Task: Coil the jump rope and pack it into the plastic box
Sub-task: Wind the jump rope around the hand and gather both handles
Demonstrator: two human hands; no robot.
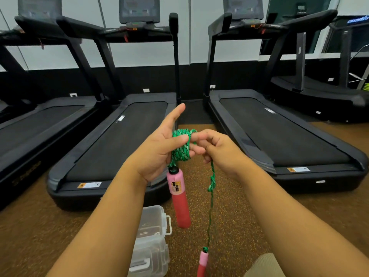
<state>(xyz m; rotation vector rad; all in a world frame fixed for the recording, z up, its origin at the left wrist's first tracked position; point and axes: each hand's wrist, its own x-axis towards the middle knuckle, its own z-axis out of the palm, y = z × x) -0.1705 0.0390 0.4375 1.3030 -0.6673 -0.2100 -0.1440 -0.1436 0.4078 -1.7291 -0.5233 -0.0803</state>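
Rope point(182, 145) coils around left hand point(157, 150)

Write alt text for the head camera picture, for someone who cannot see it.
Two bare hands coil a green jump rope: loops wrap the left hand while the right hand feeds the strand. One pink handle dangles; a clear plastic box sits on the floor before treadmills.

A gym: black treadmills point(111, 140) stand in a row on speckled rubber floor point(229, 206).
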